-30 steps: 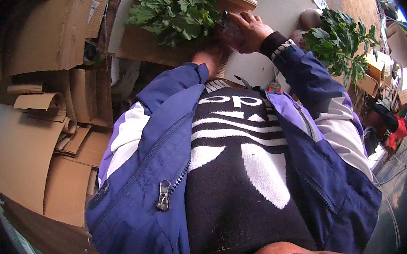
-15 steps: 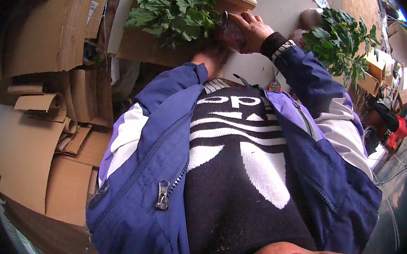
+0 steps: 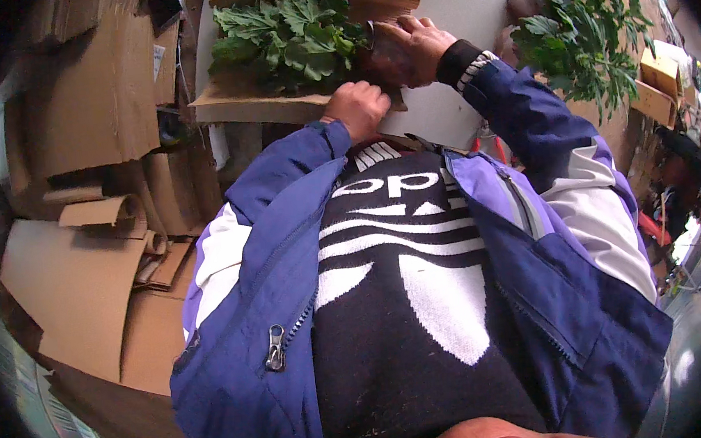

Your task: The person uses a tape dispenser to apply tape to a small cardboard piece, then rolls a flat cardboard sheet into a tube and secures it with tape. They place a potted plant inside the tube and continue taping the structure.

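One plant [image 3: 291, 42] is lying on the cardboard [image 3: 255, 107], your right hand [image 3: 419, 49] gripping its base [image 3: 385, 61]; your left hand [image 3: 358, 110] is curling at the edge, its hold unclear. If you are pressing that edge inward, you may be creasing leaves [image 3: 317, 50].

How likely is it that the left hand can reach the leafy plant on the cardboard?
Likely yes: the left hand is at the near edge of the cardboard, the leafy plant lies just beyond, and nothing visible blocks the way.
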`<state>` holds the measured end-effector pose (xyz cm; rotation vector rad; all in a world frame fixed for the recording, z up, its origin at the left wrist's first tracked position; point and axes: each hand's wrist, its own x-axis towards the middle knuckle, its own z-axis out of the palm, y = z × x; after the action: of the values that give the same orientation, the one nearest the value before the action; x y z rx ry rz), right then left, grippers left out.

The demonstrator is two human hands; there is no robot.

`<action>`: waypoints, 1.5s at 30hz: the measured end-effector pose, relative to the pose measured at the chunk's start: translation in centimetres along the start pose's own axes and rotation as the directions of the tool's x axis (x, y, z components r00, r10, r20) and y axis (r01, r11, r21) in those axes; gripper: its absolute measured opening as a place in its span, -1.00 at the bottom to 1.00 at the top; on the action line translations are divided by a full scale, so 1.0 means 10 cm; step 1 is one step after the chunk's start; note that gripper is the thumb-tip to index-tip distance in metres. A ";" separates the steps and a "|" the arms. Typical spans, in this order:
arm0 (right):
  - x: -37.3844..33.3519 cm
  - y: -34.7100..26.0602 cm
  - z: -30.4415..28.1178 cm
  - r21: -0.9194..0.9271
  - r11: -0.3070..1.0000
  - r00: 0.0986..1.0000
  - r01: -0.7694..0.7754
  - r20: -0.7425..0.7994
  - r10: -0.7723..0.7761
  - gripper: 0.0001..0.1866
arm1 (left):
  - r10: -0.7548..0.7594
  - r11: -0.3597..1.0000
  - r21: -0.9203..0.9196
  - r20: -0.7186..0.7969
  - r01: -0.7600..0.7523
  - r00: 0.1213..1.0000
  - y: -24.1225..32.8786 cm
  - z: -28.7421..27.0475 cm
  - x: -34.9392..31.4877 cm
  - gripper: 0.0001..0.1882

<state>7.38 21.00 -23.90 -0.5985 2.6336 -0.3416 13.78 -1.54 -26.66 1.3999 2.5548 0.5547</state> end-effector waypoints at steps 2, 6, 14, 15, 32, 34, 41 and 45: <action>0.01 0.00 -0.04 0.023 0.999 0.997 -0.026 0.071 0.025 0.07 | 0.033 0.999 0.013 -0.168 -0.032 0.985 -0.01 -0.12 0.11 -0.92; 0.03 0.01 -0.10 0.032 0.999 0.979 -0.032 0.203 0.025 0.13 | 0.019 1.000 -0.012 -0.200 -0.022 0.980 0.01 -0.25 0.23 -0.89; 0.12 0.14 0.11 0.107 0.994 0.985 0.022 0.169 -0.040 0.29 | -0.003 0.999 -0.033 -0.298 -0.007 0.955 -0.16 -0.27 0.41 -0.94; 0.14 0.16 0.14 0.107 0.994 0.991 0.032 0.126 -0.046 0.31 | -0.015 0.999 -0.042 -0.275 0.003 0.961 -0.20 -0.28 0.42 -0.94; -0.18 0.24 0.12 0.573 0.786 0.851 -0.232 -0.272 0.450 0.04 | -0.138 0.974 -0.201 -0.140 0.109 0.980 -0.90 -0.37 1.13 -0.81; -0.27 0.11 0.10 0.450 0.869 0.811 -0.207 -0.418 0.410 0.00 | -0.165 0.965 -0.220 -0.090 0.142 0.982 -0.95 -0.38 1.20 -0.82; -0.08 -0.15 0.42 0.027 0.983 0.803 -0.180 -0.574 0.163 -0.37 | -0.274 0.879 -0.343 0.204 0.331 0.940 -1.23 -0.43 1.50 -0.72; 0.07 -0.03 0.52 0.052 0.981 0.769 -0.189 -0.613 0.181 -0.39 | -0.197 0.944 -0.147 0.473 0.297 0.859 -1.58 -0.46 1.78 -0.50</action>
<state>9.22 19.68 -28.68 -0.2370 3.2935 -0.5342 -9.59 4.59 -28.39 0.9643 2.1730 0.3886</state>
